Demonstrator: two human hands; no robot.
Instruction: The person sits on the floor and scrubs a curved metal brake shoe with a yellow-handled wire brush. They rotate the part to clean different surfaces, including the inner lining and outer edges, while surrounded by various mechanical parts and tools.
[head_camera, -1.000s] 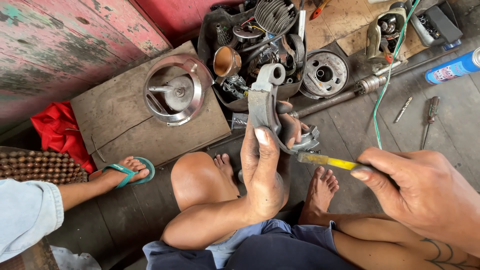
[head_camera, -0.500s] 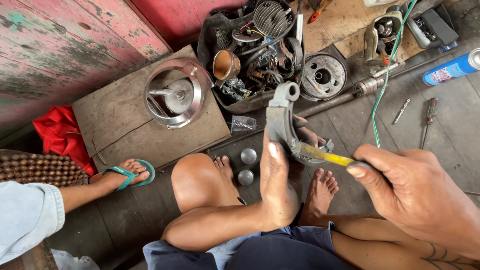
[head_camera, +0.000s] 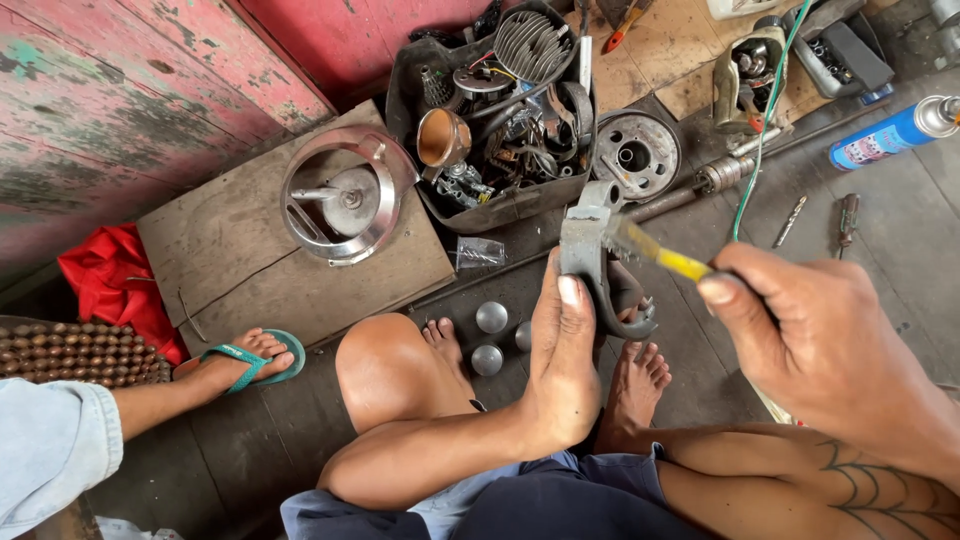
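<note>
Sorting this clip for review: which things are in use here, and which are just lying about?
In use: left hand holding curved grey brake shoe; right hand with yellow-handled tool.

Lying about: blue spray can, screwdriver, chrome housing, bin of parts, metal balls.

**Brake shoe and yellow-handled tool over a cluttered workshop floor**

The left hand (head_camera: 562, 360) grips a curved grey brake shoe (head_camera: 592, 255) upright, thumb pressed along its edge. The right hand (head_camera: 800, 340) holds a yellow-handled tool (head_camera: 660, 252) whose tip touches the shoe's upper end. Below lie two round metal caps (head_camera: 489, 338). Beyond stand a black tub of engine parts (head_camera: 500, 110), a brake drum plate (head_camera: 635, 155), a chrome housing (head_camera: 340, 195) on a wooden board (head_camera: 230, 250), and a blue spray can (head_camera: 885, 135).
</note>
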